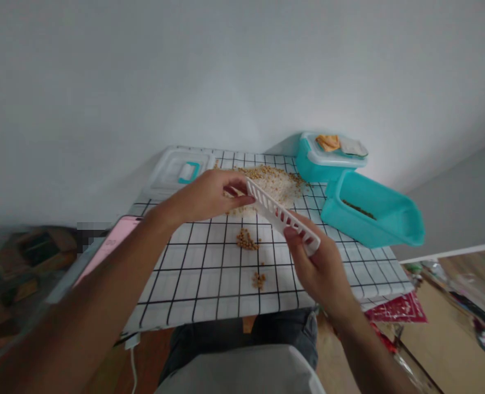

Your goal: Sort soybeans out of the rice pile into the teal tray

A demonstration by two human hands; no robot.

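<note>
While two hands hold it up over the tabletop, the tray shows mostly one thin side. It is white, with a row of slanted slots along that side. It runs from the left hand, farther away, to the right hand, which is nearer. The left fingers pinch the far end. The right fingers are clamped on the near end, with the thumb in front and the rest behind, mostly hidden by the tray. The tray's flat part is hard to see, so I cannot tell if anything is in it. Past the tray, a big heap of pale and tan grains is partly covered by the tray and the left hand. A small pile of tan bits lies closer. The left arm hides part of the pink phone, and its marks are too blurry to read. Brown stuff in the blue bin is too dim to name.
</note>
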